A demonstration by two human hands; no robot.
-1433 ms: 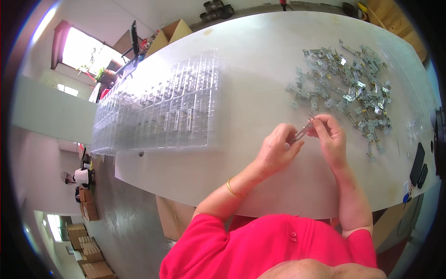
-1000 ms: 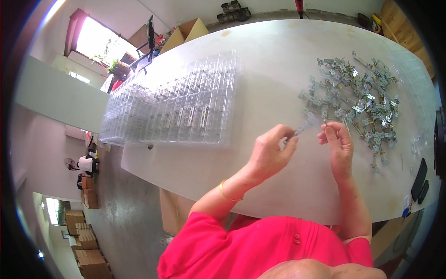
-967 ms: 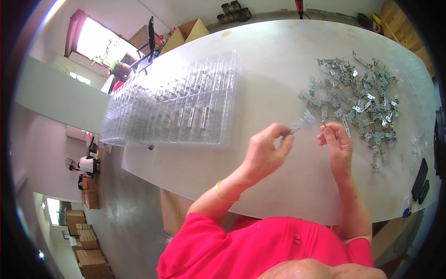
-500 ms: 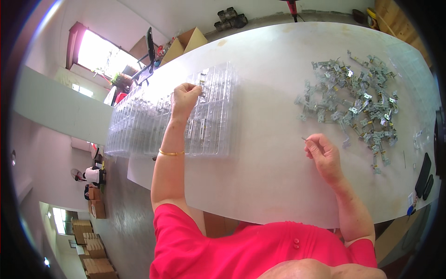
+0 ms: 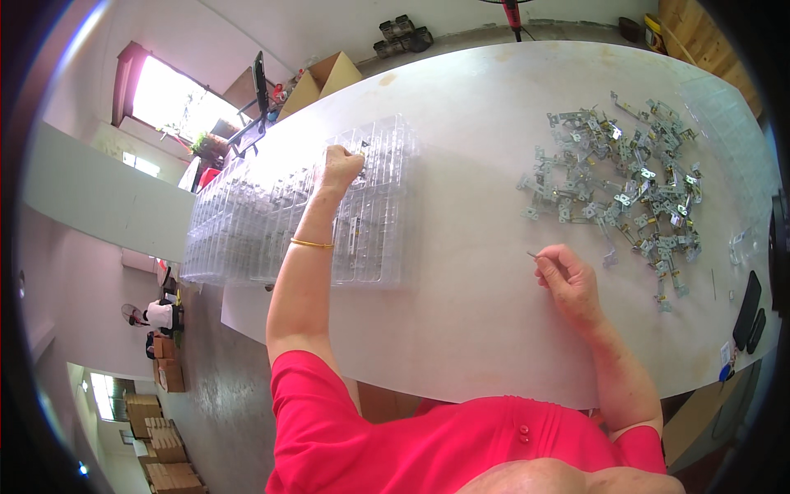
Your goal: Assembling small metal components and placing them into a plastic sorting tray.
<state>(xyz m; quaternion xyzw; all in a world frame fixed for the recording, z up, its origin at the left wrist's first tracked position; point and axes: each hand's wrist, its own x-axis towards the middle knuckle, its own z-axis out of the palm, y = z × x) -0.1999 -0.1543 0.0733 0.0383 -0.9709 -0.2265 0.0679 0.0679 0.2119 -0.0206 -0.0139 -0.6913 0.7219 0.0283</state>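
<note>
My left hand (image 5: pixel 339 169) is closed in a fist-like grip over the clear plastic compartment tray (image 5: pixel 387 218), near its far side. What its fingers hold, if anything, is hidden. Small metal fittings (image 5: pixel 354 235) lie in the tray's long slots. At the right of the tabletop, my right hand (image 5: pixel 569 284) pinches a thin grey metal pin (image 5: pixel 532 254) between thumb and fingertips. The pin points left, away from the palm. Beyond that hand lies a loose heap of silvery metal fittings (image 5: pixel 625 177), some with yellowish parts.
More clear trays are stacked beneath and left of the left hand. Another clear plastic tray (image 5: pixel 724 123) lies along the table's right edge. A black flat object (image 5: pixel 747 309) and keys (image 5: pixel 726 366) sit there too. An open carton (image 5: pixel 329 78) stands beyond the trays.
My left hand has turned, its knuckles now more on top, and the fingers have curled in closer. The right hand keeps its pinch on the pin. The whole view has shifted slightly.
</note>
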